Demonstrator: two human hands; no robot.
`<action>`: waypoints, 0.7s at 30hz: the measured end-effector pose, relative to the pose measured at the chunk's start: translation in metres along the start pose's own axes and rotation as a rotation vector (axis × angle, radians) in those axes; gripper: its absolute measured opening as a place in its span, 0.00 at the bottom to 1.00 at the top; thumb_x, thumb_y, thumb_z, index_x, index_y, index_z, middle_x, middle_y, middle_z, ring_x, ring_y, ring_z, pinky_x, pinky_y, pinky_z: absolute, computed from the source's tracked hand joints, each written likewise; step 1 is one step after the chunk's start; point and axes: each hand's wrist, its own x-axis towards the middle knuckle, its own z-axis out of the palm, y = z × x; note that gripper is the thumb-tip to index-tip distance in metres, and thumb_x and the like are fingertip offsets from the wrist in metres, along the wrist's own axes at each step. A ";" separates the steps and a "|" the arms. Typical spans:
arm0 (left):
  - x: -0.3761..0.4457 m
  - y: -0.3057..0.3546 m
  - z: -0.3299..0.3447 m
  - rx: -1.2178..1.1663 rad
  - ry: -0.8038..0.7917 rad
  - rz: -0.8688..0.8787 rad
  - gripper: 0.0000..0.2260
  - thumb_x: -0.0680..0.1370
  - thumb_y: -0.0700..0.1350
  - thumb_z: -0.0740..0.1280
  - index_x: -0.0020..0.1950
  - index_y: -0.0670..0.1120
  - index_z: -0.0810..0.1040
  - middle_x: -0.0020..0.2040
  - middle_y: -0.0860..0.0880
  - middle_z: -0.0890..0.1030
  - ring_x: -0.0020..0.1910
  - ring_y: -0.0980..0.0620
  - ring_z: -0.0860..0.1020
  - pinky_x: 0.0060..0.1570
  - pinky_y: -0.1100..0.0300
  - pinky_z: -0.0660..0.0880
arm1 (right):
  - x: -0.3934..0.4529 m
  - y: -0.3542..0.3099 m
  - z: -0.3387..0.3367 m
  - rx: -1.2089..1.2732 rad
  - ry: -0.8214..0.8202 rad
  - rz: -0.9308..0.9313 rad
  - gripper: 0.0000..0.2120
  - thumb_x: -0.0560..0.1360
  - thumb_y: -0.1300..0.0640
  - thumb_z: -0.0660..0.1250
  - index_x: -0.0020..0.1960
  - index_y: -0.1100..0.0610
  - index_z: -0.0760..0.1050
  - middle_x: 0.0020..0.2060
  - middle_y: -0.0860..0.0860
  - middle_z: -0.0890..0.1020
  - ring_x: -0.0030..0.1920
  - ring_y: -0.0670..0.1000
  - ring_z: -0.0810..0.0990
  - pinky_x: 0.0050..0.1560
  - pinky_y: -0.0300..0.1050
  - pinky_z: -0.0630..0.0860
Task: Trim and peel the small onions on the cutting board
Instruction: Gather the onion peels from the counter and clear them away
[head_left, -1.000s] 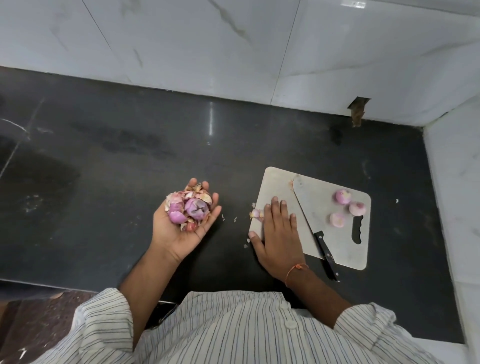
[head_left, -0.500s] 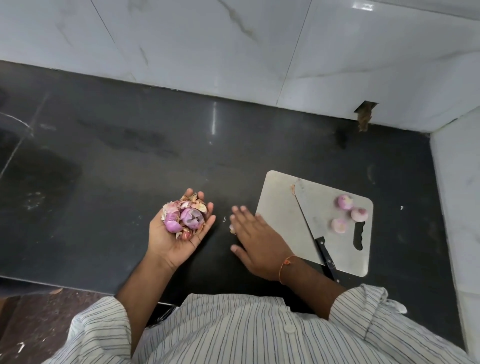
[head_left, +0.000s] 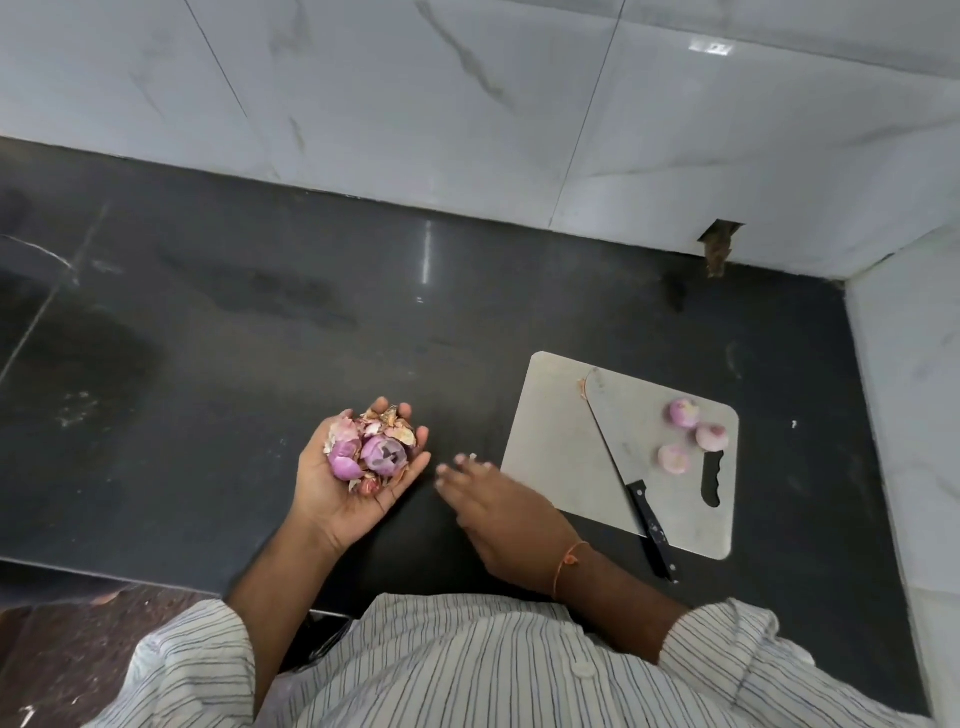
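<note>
We see one steel cutting board (head_left: 561, 457) lying on the dark worktop (head_left: 260, 338), toward its right side near the white tiled wall (head_left: 363, 104). Three peeled onions (head_left: 683, 412) sit on the board's right part, close together near its handle slot (head_left: 710, 479): one farther back, one to its right, one nearer us. One knife (head_left: 618, 447) lies diagonally across the board, its broad blade on the steel and its black handle sticking out over the near edge onto the worktop.

Our left hand (head_left: 353, 483) is held palm up, left of the board and apart from it. Its fingers (head_left: 415, 441) are loosely cupped around a heap of onion peels (head_left: 374, 441), purple and papery brown, which fills the palm; we cannot count the pieces in the heap.

Our right hand (head_left: 498, 509) is between the left hand and the board, palm down over the worktop, with its fingertips pointing toward the left hand. It is blurred, but the fingers look fairly straight and close together and hold nothing we can make out. One small pale scrap (head_left: 473, 457) shows right at its fingertips; whether it touches them we cannot tell. An orange thread (head_left: 569, 558) circles the right wrist.

Two striped sleeves (head_left: 727, 654) and the shirt front fill the bottom of the view.
</note>
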 end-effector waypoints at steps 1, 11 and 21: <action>-0.001 -0.001 -0.002 0.010 -0.002 -0.007 0.17 0.84 0.55 0.60 0.55 0.50 0.87 0.62 0.49 0.85 0.61 0.41 0.85 0.62 0.42 0.82 | -0.001 0.004 -0.001 -0.016 0.062 0.093 0.30 0.79 0.59 0.70 0.80 0.58 0.68 0.77 0.55 0.73 0.77 0.56 0.69 0.80 0.52 0.64; -0.016 -0.017 -0.022 0.000 0.007 0.002 0.17 0.84 0.54 0.60 0.56 0.49 0.87 0.61 0.48 0.86 0.58 0.41 0.86 0.62 0.42 0.80 | 0.006 0.005 -0.016 0.046 -0.101 0.218 0.25 0.79 0.61 0.70 0.76 0.57 0.73 0.71 0.56 0.75 0.70 0.59 0.73 0.68 0.54 0.75; -0.036 -0.028 -0.048 -0.026 -0.015 0.021 0.16 0.79 0.53 0.64 0.55 0.48 0.88 0.60 0.47 0.86 0.58 0.40 0.85 0.63 0.42 0.79 | 0.026 -0.011 -0.003 -0.162 0.023 0.237 0.21 0.85 0.43 0.60 0.65 0.58 0.79 0.60 0.55 0.78 0.60 0.56 0.76 0.60 0.50 0.78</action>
